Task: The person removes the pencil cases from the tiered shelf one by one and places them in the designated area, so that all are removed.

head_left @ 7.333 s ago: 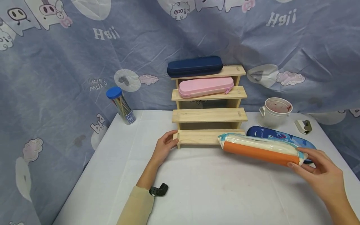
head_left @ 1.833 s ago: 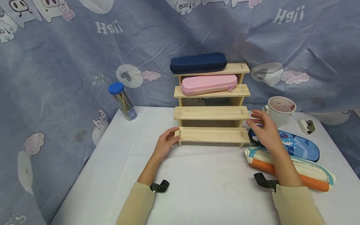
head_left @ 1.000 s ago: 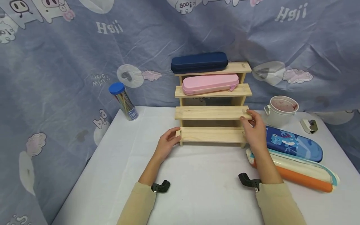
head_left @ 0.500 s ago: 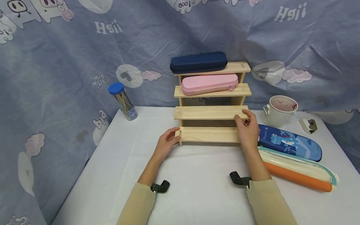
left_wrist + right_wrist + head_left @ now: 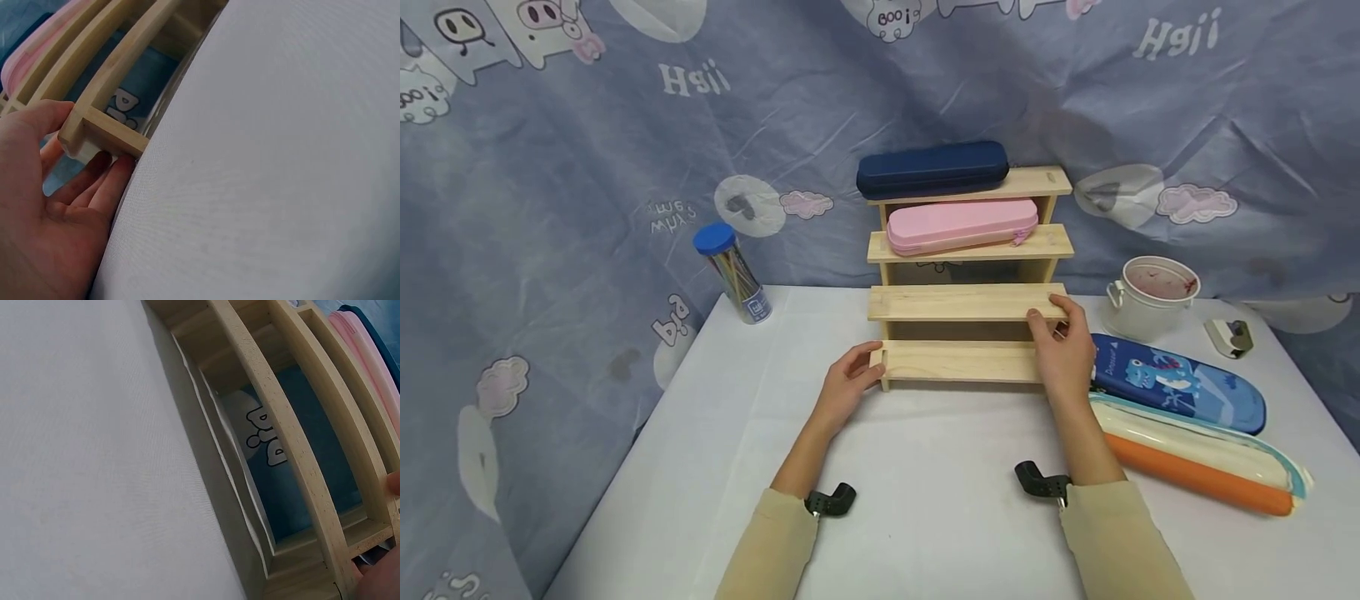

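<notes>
My left hand still grips the wooden rack by the left end of its bottom shelf; my right hand, earlier holding the cream-and-orange case, now pinches the right end of the next shelf up. That case lies on the table beside the dinosaur case

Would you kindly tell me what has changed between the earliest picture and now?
The right hand has let go of the orange-and-cream case, now on the white table in front of the blue dinosaur case, and moved left to hold the right end of the second-lowest wooden step. The left hand stays at the left end of the lowest wooden step; the navy case and pink case stay put.
</notes>
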Available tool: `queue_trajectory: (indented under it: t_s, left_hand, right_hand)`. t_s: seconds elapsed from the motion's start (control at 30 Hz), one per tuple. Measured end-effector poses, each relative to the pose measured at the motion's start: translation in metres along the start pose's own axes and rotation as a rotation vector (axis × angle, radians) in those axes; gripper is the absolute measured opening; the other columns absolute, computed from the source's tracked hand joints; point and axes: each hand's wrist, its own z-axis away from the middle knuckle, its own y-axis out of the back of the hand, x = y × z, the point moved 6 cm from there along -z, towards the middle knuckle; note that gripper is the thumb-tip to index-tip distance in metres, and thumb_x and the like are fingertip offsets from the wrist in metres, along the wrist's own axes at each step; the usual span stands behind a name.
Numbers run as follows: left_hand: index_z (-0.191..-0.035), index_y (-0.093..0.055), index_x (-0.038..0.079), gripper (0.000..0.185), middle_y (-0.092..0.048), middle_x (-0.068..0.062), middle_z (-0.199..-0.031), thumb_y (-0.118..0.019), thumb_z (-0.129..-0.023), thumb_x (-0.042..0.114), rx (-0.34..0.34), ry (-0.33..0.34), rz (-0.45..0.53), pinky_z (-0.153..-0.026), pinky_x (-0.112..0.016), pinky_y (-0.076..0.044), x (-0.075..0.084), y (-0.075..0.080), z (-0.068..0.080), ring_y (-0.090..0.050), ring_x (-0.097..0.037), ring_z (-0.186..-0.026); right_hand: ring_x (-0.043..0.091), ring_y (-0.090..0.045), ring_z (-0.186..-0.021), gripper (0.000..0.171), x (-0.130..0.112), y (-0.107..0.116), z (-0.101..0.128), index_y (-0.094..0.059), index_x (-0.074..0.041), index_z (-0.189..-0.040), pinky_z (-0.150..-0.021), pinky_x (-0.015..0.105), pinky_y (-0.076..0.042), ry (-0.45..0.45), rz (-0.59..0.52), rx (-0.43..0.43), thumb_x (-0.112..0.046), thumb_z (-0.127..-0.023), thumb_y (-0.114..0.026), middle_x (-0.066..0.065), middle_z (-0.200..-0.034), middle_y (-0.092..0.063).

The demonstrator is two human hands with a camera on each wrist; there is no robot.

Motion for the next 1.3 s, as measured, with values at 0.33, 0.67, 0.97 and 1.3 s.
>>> queue_trajectory:
  t_s: [0.33, 0.67, 0.97, 1.3]
  left_hand:
    - [-0.138, -0.048, 0.002, 0.048, -0.047, -0.018, -0.139, -0.064, -0.093, 0.009, 0.001, -0.011, 0.017, -0.087, -0.043, -0.053, 0.010, 0.004, 0.000, -0.057, -0.027, -0.116]
    - [-0.131, -0.056, 0.010, 0.041, -0.052, -0.009, -0.136, -0.065, -0.093, 0.020, 0.163, -0.050, -0.164, -0.089, -0.042, -0.052, 0.024, 0.024, -0.007, -0.049, -0.031, -0.124]
    - [-0.130, -0.056, 0.017, 0.047, -0.052, 0.000, -0.134, -0.072, -0.087, 0.031, 0.321, -0.153, -0.162, -0.095, -0.037, -0.047, 0.068, 0.031, -0.029, -0.049, -0.025, -0.124]
    - [-0.132, -0.052, 0.007, 0.051, -0.053, -0.011, -0.133, -0.072, -0.087, 0.020, 0.228, -0.299, -0.143, -0.096, -0.037, -0.046, 0.124, 0.019, -0.050, -0.052, -0.026, -0.120]
  right_hand:
    - [0.020, -0.049, -0.107, 0.057, 0.002, -0.003, 0.001, -0.051, -0.030, -0.137, -0.094, 0.037, -0.043, 0.002, -0.007, -0.012, -0.057, -0.087, -0.060, 0.001, -0.129, -0.053]
    - [0.022, -0.048, -0.106, 0.056, 0.004, -0.004, 0.002, -0.050, -0.031, -0.138, -0.093, 0.039, -0.041, 0.016, 0.020, -0.015, -0.056, -0.088, -0.058, 0.005, -0.125, -0.054]
    - [0.023, -0.049, -0.110, 0.055, 0.004, -0.002, 0.001, -0.047, -0.032, -0.140, -0.096, 0.043, -0.041, 0.028, 0.042, -0.014, -0.055, -0.091, -0.055, 0.004, -0.134, -0.053]
    - [0.024, -0.049, -0.115, 0.056, -0.001, -0.002, 0.002, -0.045, -0.028, -0.141, -0.099, 0.046, -0.040, 0.065, 0.041, -0.027, -0.053, -0.092, -0.054, 0.007, -0.138, -0.051]
